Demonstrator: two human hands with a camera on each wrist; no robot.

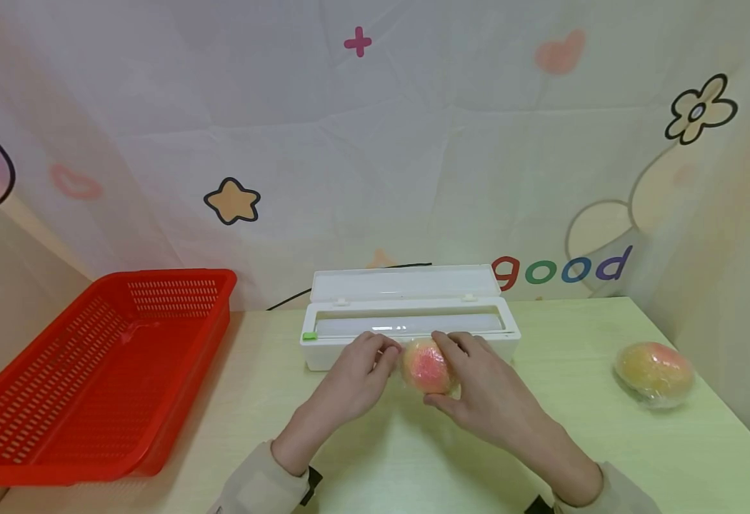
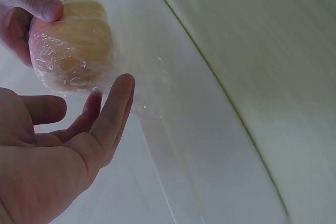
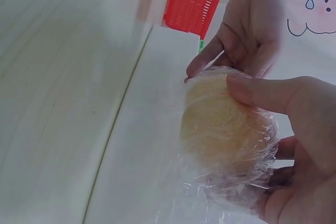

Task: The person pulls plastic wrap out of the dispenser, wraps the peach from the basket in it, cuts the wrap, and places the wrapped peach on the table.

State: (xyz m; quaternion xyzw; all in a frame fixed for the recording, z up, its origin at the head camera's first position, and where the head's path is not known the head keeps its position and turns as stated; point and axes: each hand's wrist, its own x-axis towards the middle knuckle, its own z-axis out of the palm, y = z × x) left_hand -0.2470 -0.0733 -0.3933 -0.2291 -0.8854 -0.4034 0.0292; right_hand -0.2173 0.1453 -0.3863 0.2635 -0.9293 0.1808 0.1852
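In front of the white box, my right hand [image 1: 493, 392] holds a pink-and-yellow peach [image 1: 426, 365] wrapped in clear plastic film [image 3: 226, 187]. Its thumb presses one side of the fruit while the other fingers curl round the far side, as the right wrist view shows. My left hand [image 1: 357, 377] is at the peach's left, its fingertips at the film's edge. Seen from the left wrist, the left thumb and forefinger [image 2: 113, 111] stand apart, with the fingers loosely bent. Behind both hands, the white cling film box [image 1: 410, 343] has its lid raised, and a film roll [image 1: 349, 326] lies inside.
A red perforated basket [image 1: 111, 385] stands on the left of the table [image 1: 388, 464]. Toward the right edge lies another film-wrapped fruit [image 1: 654, 373], yellow and pink. A printed cloth [image 1: 349, 143] hangs behind the table, and a black cord [image 1: 288, 298] runs behind the box.
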